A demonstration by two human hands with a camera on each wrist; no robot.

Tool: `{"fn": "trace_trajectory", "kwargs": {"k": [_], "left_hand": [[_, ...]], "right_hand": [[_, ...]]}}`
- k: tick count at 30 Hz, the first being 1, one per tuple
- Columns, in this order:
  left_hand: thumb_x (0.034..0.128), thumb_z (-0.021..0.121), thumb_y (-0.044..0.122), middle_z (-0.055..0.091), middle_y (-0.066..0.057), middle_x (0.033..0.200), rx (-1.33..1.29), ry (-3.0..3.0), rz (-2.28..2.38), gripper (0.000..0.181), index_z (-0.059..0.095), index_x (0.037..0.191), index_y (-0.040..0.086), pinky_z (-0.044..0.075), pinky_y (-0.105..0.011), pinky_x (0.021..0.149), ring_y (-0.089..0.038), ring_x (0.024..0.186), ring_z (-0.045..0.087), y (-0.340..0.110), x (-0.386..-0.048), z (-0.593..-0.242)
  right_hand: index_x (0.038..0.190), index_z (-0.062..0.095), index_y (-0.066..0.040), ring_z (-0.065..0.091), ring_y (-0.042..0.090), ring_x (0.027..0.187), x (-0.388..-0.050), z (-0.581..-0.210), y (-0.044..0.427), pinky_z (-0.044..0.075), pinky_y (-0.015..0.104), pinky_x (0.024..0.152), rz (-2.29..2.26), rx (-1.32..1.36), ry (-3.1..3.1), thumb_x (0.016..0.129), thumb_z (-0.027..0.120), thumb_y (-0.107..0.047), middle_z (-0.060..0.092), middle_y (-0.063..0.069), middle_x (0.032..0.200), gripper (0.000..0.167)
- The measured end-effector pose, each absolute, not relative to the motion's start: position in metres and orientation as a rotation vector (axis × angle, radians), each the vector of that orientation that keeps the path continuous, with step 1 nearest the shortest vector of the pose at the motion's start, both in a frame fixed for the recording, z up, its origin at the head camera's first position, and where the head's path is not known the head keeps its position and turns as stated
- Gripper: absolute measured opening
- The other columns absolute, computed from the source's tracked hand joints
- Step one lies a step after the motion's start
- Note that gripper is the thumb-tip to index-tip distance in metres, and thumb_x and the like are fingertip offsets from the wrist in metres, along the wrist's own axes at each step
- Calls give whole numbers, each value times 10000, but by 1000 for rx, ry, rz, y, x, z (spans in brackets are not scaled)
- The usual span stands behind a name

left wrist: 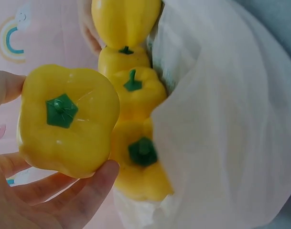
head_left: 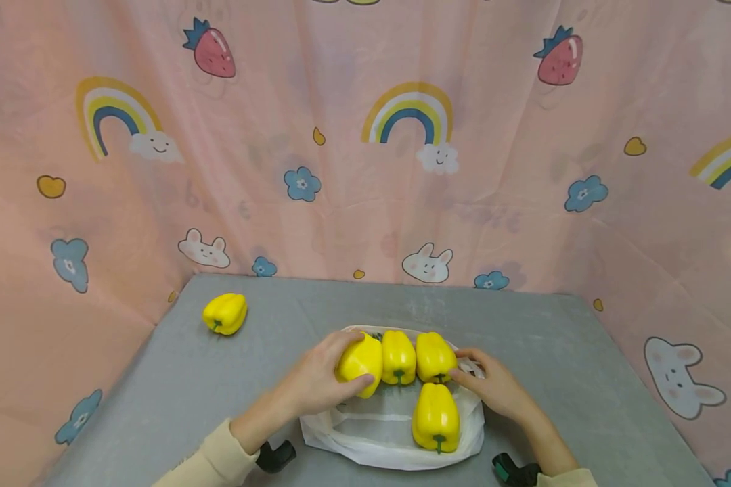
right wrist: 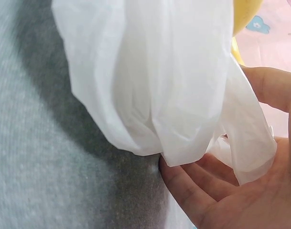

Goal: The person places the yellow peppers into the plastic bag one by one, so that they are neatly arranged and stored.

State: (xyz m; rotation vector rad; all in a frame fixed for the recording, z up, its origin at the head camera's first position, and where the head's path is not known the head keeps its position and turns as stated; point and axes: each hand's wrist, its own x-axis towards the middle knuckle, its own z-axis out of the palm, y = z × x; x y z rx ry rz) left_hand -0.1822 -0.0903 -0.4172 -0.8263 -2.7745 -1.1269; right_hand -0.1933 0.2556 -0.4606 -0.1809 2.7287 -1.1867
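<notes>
My left hand (head_left: 319,372) holds a yellow bell pepper (head_left: 361,365) over the left side of a white plastic bag (head_left: 365,460). In the left wrist view, thumb and fingertips grip that bell pepper (left wrist: 66,121) at its sides, its green stem facing the camera. Two more yellow bell peppers (head_left: 399,357) (head_left: 435,357) lie side by side at the bag's back, and another bell pepper (head_left: 436,418) sits at its front right. My right hand (head_left: 493,385) is at the bag's right edge; in the right wrist view a loop of the bag (right wrist: 250,138) drapes against its extended fingers.
A lone yellow bell pepper (head_left: 225,314) lies at the far left of the grey table (head_left: 176,392). Behind the table hangs a pink patterned curtain (head_left: 341,223). A black strap device (head_left: 274,456) sits at the left wrist, another black device (head_left: 514,470) at the right.
</notes>
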Motion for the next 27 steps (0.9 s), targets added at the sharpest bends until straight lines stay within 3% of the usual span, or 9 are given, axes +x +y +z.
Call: {"fn": "trace_trajectory", "kwargs": {"k": [9,27], "left_hand": [[913,688,556,526,10,1434,-877,-2842,-1151,686,514,1457,177,523,-380,958,-160,1199,545,-80,-173,-425],[916,652,614,551,10,1381,-945,-2956,-1131,668,520,1438,218,521,-344,904,-112,1130,555,-65,-168,-450]], "right_hand": [[1414,525,-8,396,538,1365,-193,-460,255,374,715,1032,-1172,-172,2733,983,643,-469,464,289,1484,642],[1407,536,-12,408,529,1361,-194,-460,255,378,708,1034,-1171,-194,2742,982,644,-469,477,280,1477,634]]}}
